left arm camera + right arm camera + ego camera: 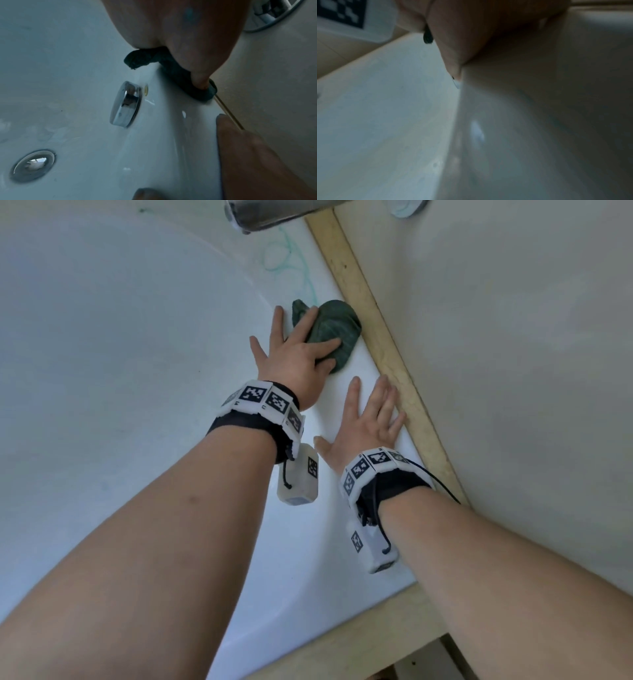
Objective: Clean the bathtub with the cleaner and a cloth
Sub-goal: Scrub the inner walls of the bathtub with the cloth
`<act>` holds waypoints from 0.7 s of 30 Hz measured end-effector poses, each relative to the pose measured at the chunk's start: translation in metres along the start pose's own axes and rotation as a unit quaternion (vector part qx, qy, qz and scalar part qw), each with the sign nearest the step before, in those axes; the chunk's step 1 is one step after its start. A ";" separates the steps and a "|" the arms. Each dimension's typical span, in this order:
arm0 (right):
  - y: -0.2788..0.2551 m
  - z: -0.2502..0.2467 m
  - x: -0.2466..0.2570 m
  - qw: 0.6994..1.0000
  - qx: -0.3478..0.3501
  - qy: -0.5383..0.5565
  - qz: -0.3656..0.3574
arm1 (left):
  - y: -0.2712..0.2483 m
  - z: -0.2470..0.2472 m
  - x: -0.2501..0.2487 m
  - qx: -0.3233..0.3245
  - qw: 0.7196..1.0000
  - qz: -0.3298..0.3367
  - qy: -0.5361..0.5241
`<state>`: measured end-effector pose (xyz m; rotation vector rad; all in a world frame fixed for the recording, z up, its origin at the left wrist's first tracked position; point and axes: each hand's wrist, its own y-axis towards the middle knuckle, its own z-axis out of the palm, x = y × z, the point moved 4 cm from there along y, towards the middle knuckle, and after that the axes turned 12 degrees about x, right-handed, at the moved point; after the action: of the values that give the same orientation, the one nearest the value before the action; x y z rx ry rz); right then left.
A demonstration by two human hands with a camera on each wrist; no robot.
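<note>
A crumpled dark green cloth (334, 330) lies on the white bathtub rim (329, 508), close to the wooden strip. My left hand (294, 350) presses on the cloth with straight, spread fingers; only two of them lie on the fabric. In the left wrist view the cloth (180, 75) is squashed under my left hand's fingers (200, 79). My right hand (368, 419) lies flat on the bare rim just behind it and holds nothing. Thin green cleaner streaks (281, 258) run over the rim beyond the cloth. No cleaner bottle is in view.
A chrome faucet (274, 213) overhangs the far end of the rim. The wooden strip (376, 330) and a pale wall (513, 337) bound the rim on the right. Inside the tub sit a chrome overflow cap (126, 104) and the drain (32, 165).
</note>
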<state>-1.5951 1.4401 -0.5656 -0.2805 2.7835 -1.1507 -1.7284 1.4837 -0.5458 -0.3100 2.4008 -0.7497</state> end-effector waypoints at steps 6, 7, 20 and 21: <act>0.023 -0.015 0.024 0.998 0.013 0.018 0.056 | 0.004 -0.017 0.011 0.000 0.999 -0.029 -0.031; 0.027 -0.016 0.025 0.998 0.010 0.023 0.058 | 0.005 -0.020 0.013 -0.002 0.999 -0.031 -0.033; 0.076 -0.033 0.048 0.991 -0.070 0.075 0.088 | 0.022 -0.054 0.055 -0.051 0.995 -0.048 -0.076; 0.077 -0.034 0.049 0.989 -0.083 0.068 0.099 | 0.023 -0.053 0.055 -0.053 0.994 -0.046 -0.080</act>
<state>-1.6584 1.5067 -0.5977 0.0620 2.9484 -0.9284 -1.8054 1.5044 -0.5502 -0.5064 2.2911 -0.6152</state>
